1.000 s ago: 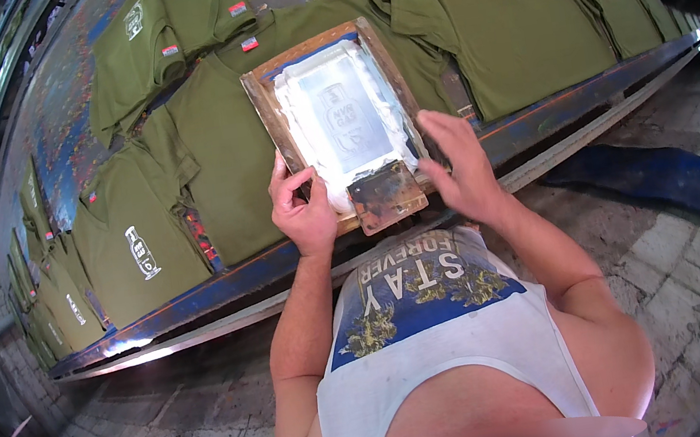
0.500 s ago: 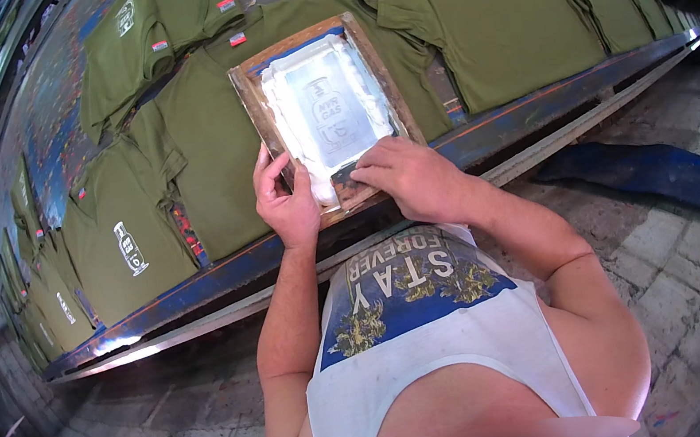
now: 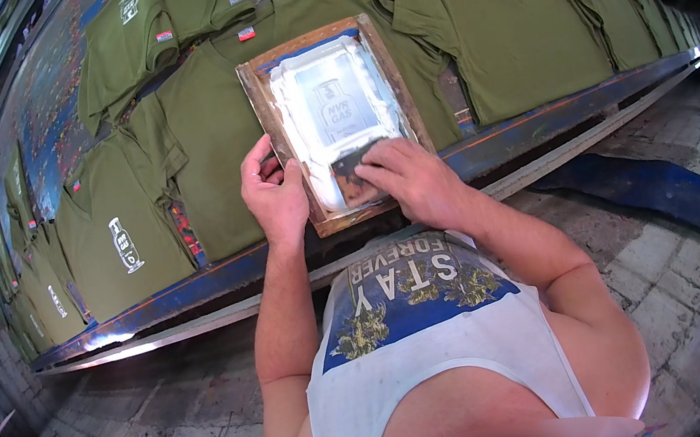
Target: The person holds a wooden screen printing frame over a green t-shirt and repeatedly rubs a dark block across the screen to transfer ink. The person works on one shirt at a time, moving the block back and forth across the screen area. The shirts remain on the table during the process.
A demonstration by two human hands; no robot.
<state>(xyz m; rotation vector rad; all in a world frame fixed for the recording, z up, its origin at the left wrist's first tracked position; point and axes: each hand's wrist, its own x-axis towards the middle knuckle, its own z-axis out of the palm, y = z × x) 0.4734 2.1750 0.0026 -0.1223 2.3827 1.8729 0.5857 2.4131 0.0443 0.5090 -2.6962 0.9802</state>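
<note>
A wooden-framed printing screen [image 3: 263, 110] lies tilted over an olive-green T-shirt [image 3: 210, 149] on the long table. Pale tape and white ink border its mesh, where a bottle-shaped design shows. My left hand [image 3: 277, 197] grips the left side rail of the frame, thumb toward me and fingers partly hidden behind the wood. Inside the frame, near its close end, my right hand [image 3: 416, 175] holds a dark squeegee [image 3: 350, 165] against the screen. The squeegee covers the lower part of the design.
A printed olive T-shirt [image 3: 118, 224] lies to the left with a white bottle design, and more follow beyond it. Unprinted T-shirts [image 3: 512, 35] lie to the right. The table's metal edge [image 3: 533, 117] runs in front of me; a dark blue sheet [image 3: 651, 194] rests on the brick floor.
My right hand has pushed the squeegee a little away from me, up the screen. My left hand stays on the frame's left side. The whole view has shifted slightly.
</note>
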